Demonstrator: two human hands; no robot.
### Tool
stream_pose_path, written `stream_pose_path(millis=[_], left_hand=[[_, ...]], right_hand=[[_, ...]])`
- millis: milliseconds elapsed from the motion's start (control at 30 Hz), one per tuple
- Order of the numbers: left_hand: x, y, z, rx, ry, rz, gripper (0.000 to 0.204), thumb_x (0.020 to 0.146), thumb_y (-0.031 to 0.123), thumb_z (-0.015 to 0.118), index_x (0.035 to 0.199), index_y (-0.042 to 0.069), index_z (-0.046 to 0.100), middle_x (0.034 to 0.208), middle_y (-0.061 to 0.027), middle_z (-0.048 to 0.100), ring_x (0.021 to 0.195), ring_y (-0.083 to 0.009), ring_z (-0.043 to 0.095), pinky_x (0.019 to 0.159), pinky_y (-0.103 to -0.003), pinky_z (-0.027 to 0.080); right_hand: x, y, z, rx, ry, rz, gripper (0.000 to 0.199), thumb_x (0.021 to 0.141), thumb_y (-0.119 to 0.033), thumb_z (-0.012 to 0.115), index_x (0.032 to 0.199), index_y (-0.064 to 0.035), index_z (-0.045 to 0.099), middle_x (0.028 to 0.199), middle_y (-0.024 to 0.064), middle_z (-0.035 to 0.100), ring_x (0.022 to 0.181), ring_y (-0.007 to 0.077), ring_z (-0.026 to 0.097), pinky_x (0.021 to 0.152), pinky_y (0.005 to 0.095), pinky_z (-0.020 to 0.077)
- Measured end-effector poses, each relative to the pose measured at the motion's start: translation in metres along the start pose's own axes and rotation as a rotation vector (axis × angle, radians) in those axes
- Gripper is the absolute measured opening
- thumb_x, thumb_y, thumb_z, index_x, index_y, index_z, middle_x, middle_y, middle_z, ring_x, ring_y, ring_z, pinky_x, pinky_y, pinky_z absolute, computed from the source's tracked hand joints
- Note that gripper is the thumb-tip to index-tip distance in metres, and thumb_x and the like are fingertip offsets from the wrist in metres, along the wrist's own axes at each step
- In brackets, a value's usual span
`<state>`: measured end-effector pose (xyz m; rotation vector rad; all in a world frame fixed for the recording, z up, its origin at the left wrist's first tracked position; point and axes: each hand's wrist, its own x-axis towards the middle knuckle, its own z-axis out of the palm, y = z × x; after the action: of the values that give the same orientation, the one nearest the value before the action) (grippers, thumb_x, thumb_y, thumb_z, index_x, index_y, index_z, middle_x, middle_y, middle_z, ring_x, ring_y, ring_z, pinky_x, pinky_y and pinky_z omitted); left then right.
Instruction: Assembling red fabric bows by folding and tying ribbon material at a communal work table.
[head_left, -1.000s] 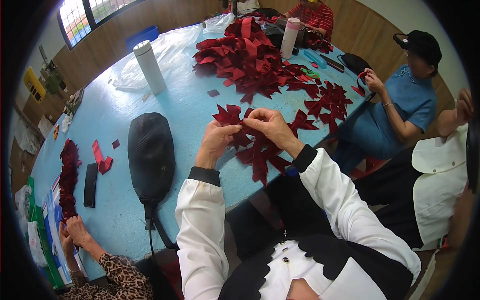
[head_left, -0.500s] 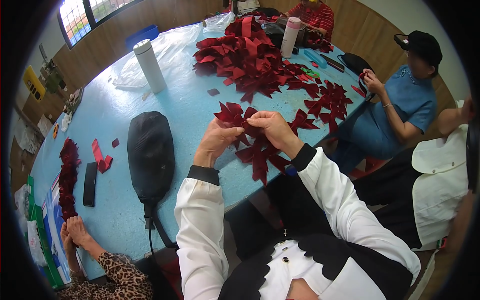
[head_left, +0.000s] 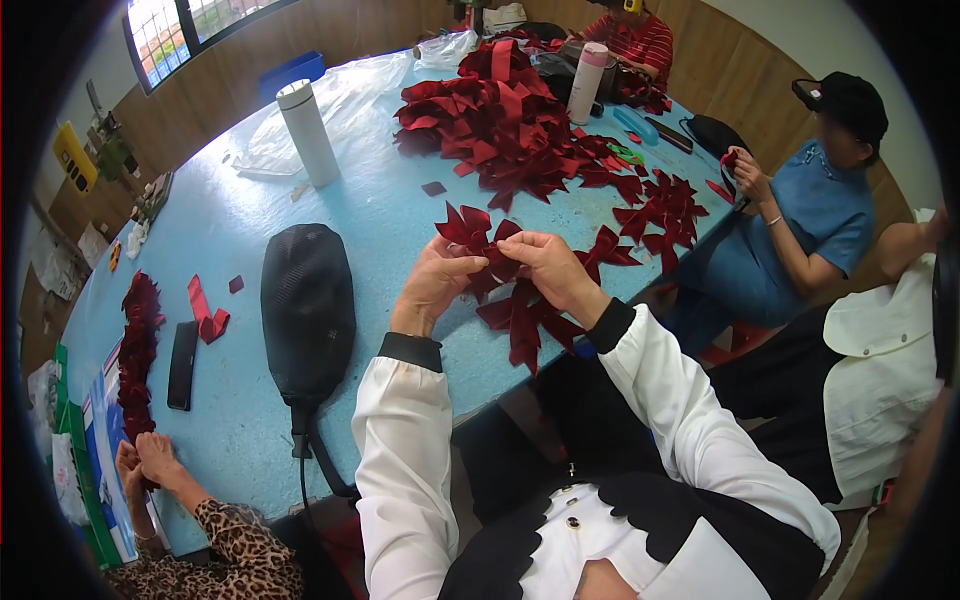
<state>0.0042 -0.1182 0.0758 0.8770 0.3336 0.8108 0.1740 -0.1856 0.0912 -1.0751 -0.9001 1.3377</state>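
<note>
Between my two hands, above the near edge of the blue table, is a dark red ribbon bow [head_left: 470,228]. My left hand [head_left: 436,282] grips its left side, thumb against fingers. On its right side, my right hand [head_left: 549,262] pinches the bow close to the middle. The fingers partly cover the centre of the bow. Just below my hands lies another red bow [head_left: 524,325] at the table edge, and one more bow [head_left: 607,252] rests to the right of my right hand.
A big heap of red bows [head_left: 485,125] covers the table's far middle. A white bottle [head_left: 308,135], a pink-capped bottle [head_left: 587,84], a black mesh bag [head_left: 308,315] and a black case [head_left: 182,365] stand or lie around. Co-workers sit at left, right and far side; one handles a red garland [head_left: 138,350].
Both hands keep their hold on the bow with hardly any movement. The whole view has shifted slightly, and the co-worker at right has moved their hands a little.
</note>
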Motion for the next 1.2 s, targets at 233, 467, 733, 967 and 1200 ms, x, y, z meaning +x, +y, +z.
stream_pose_path(millis=[233, 467, 733, 967, 1200], left_hand=[[-0.002, 0.006, -0.007, 0.033, 0.011, 0.016, 0.042, 0.073, -0.005, 0.064, 0.113, 0.0, 0.049, 0.103, -0.0131, 0.06, 0.092, -0.0229, 0.061, 0.084, -0.036, 0.05], [0.005, -0.01, 0.004, -0.045, -0.064, 0.109, 0.036, 0.071, -0.005, 0.065, 0.105, 0.001, 0.057, 0.09, -0.0121, 0.065, 0.078, -0.0211, 0.064, 0.07, -0.032, 0.052], [-0.003, -0.013, -0.013, -0.028, 0.076, 0.142, 0.044, 0.065, -0.014, 0.064, 0.106, 0.0, 0.056, 0.095, -0.0103, 0.064, 0.084, -0.0195, 0.062, 0.077, -0.032, 0.05], [-0.001, -0.005, -0.006, -0.065, 0.019, 0.109, 0.047, 0.064, -0.015, 0.062, 0.108, 0.001, 0.055, 0.093, -0.0121, 0.064, 0.083, -0.0221, 0.063, 0.076, -0.033, 0.05], [-0.008, -0.007, -0.011, -0.147, -0.015, 0.09, 0.049, 0.064, -0.016, 0.062, 0.109, 0.002, 0.054, 0.093, -0.0137, 0.064, 0.083, -0.0231, 0.063, 0.075, -0.033, 0.051]], right_hand=[[0.007, -0.004, 0.004, -0.427, -0.059, -0.13, 0.016, 0.083, -0.019, 0.065, 0.084, -0.0027, 0.065, 0.076, -0.0003, 0.062, 0.069, 0.0079, 0.054, 0.064, 0.021, 0.0417], [-0.004, -0.013, -0.004, -0.488, -0.054, -0.16, 0.01, 0.083, -0.011, 0.061, 0.085, -0.0013, 0.064, 0.078, -0.0016, 0.06, 0.071, 0.0056, 0.051, 0.063, 0.0196, 0.04], [0.005, -0.005, 0.015, -0.351, -0.095, -0.086, 0.01, 0.087, -0.011, 0.058, 0.086, -0.0015, 0.063, 0.08, -0.0028, 0.06, 0.072, 0.0045, 0.051, 0.066, 0.0188, 0.0396], [0.024, 0.002, -0.005, -0.168, -0.172, -0.066, 0.012, 0.089, -0.01, 0.055, 0.088, -0.0011, 0.062, 0.084, 0.0004, 0.062, 0.075, 0.0071, 0.054, 0.069, 0.0208, 0.0421], [0.019, 0.006, 0.007, -0.009, -0.234, 0.008, 0.014, 0.091, -0.013, 0.054, 0.093, -0.0006, 0.061, 0.09, 0.0043, 0.063, 0.08, 0.0109, 0.057, 0.075, 0.0249, 0.0452]])
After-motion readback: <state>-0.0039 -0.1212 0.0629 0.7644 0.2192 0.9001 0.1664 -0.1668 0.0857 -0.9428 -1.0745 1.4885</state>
